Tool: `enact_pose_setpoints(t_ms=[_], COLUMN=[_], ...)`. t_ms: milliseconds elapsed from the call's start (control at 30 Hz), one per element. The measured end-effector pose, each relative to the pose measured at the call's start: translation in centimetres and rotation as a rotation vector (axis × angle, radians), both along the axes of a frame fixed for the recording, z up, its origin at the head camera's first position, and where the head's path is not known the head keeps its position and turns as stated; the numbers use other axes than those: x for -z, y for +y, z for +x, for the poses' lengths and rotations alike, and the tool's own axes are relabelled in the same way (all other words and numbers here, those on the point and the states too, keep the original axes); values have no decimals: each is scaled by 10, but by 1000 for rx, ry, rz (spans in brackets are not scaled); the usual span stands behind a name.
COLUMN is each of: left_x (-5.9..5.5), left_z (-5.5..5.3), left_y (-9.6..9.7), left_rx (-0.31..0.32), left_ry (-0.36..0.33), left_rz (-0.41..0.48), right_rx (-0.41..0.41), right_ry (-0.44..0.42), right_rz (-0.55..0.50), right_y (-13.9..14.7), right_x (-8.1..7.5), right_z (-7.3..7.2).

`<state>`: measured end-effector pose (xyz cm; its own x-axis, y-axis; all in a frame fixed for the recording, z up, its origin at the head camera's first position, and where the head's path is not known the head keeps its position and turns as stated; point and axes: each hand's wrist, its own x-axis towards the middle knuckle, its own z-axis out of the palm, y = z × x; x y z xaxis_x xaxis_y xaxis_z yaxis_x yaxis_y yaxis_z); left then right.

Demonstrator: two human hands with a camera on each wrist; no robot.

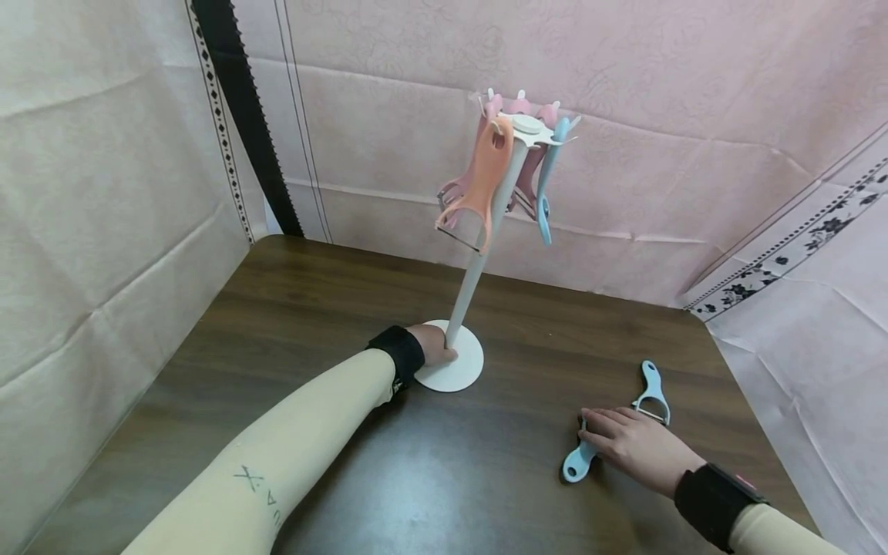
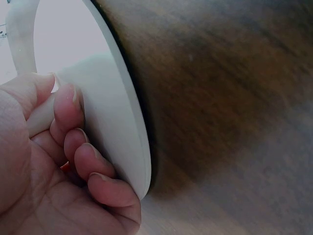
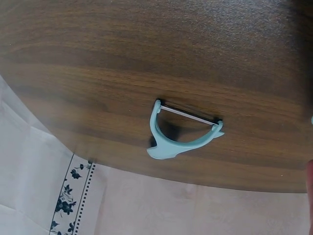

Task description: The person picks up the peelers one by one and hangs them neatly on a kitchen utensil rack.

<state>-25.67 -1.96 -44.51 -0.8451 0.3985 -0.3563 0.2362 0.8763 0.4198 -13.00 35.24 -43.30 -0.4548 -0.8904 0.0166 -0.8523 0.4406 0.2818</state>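
Note:
A white stand with a round base (image 1: 463,376) and a slim pole (image 1: 472,285) stands on the table. My left hand (image 1: 432,344) grips the pole's foot; in the left wrist view its curled fingers (image 2: 90,159) lie against the base (image 2: 105,93). From the stand's top hang an orange peeler (image 1: 491,173), a blue peeler (image 1: 546,185) and several pink peelers (image 1: 463,185). My right hand (image 1: 634,443) pinches another blue peeler (image 1: 577,465), whose handle sticks out toward the lower left; the hand covers much of it. A further blue peeler (image 1: 652,381) lies just beyond that hand.
The brown wooden table (image 1: 333,308) has rounded far corners. Pale cloth (image 1: 388,139) hangs behind it and at both sides. In the right wrist view, the lying peeler (image 3: 181,144) is close to the table's edge.

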Motion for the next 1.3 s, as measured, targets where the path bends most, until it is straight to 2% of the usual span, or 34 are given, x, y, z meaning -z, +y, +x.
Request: enact_pose_setpoints(t_ms=[300, 433, 533, 667, 800, 1033, 1167, 1300], left_x=[4, -1, -5, 0, 6, 2, 7, 11], left_z=[-4, -1, 2, -1, -4, 4, -2, -8], left_y=[2, 1, 0, 1, 2, 3, 3, 3], left_rx=[-24, -23, -29, -45, -50, -41, -32, -35], left_ry=[-24, -25, -30, -43, -38, -30, -28, -23], left_rz=[-1, 1, 3, 5, 10, 14, -2, -8], right_rx=[30, 36, 72, 146, 259, 426, 513, 556], right_ry=[-34, -27, -42, -75, -167, -333, -382, -392], right_rz=[-29, -55, -94, -140, -149, -160, -184, -177], right_y=[-4, -7, -11, -16, -20, -32, -40, -47], right_x=[3, 5, 5, 6, 7, 4, 1, 0], right_z=[-1, -3, -3, -4, -9, -16, -19, -23])
